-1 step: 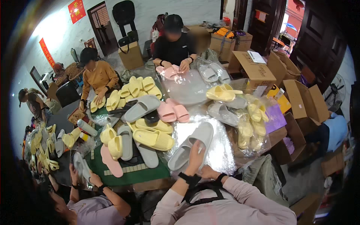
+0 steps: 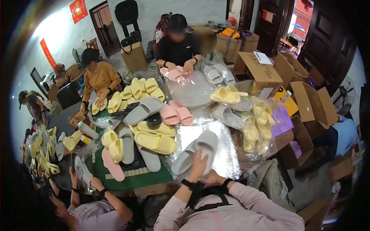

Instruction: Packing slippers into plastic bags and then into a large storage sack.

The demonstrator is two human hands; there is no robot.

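Observation:
A pair of grey slippers [image 2: 208,143] is in front of me, over the shiny clear plastic bags [image 2: 223,154]. My left hand [image 2: 199,163] grips the pair where the two slippers overlap, its fingers reaching onto the right-hand one. Close to the heel of that slipper is my right hand [image 2: 213,178], curled against its lower end; part of its fingers is hidden. Left of the pair, yellow slippers [image 2: 156,143] lie heaped with other grey slippers [image 2: 144,109]. Two pink slippers [image 2: 176,113] rest just beyond.
Bagged yellow slippers [image 2: 251,131] lie to the right, near open cardboard boxes [image 2: 314,106]. Across the table a person in black [image 2: 178,50] handles pink slippers. Another in an orange-brown top [image 2: 101,79] touches yellow ones. At lower left a person's hands [image 2: 96,183] hold a bagged grey slipper.
The whole picture has shifted very slightly to the left. Both my hands keep their places on the grey slippers.

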